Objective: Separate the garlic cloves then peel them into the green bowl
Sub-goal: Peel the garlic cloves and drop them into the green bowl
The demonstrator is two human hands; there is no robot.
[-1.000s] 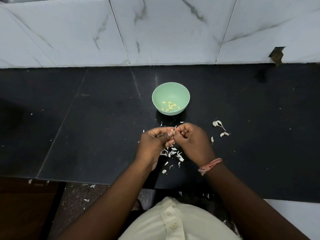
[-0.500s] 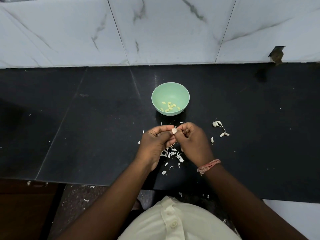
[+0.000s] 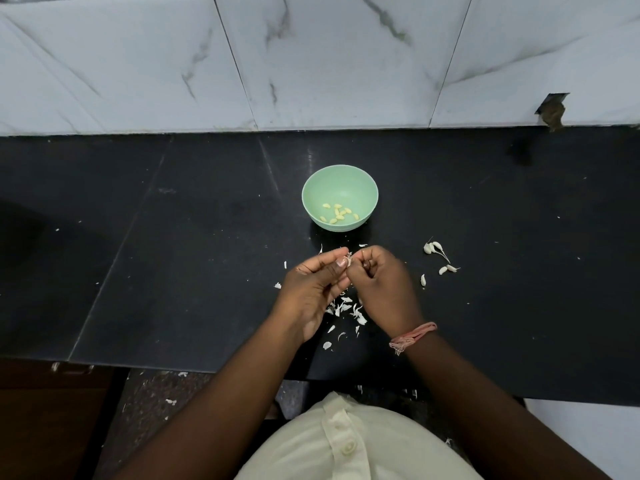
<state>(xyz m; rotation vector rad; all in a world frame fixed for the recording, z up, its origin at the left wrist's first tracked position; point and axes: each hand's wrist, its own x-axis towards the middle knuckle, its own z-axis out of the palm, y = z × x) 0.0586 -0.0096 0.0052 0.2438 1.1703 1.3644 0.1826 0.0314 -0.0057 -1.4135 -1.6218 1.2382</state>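
Both hands, left (image 3: pixel 317 289) and right (image 3: pixel 381 289), pinch one clove (image 3: pixel 348 260) between curled fingertips. Peeled cloves (image 3: pixel 337 213) lie in the bowl (image 3: pixel 313 195) just beyond.

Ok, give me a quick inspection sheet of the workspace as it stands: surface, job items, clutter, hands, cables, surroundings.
Surface: black stone counter, dusty, with a seam running left of the bowl.
Job's things: green bowl upright, holding about ten peeled cloves; five unpeeled cloves lie loose to its right.
Clutter: papery garlic skins scattered under and around the hands; a few more on the floor.
Hands: left hand and right hand meet in front of the bowl, pinching one clove between their fingertips.
Cables: nothing seen.
Surroundings: white marble-look tile wall behind, with a chipped hole at right.
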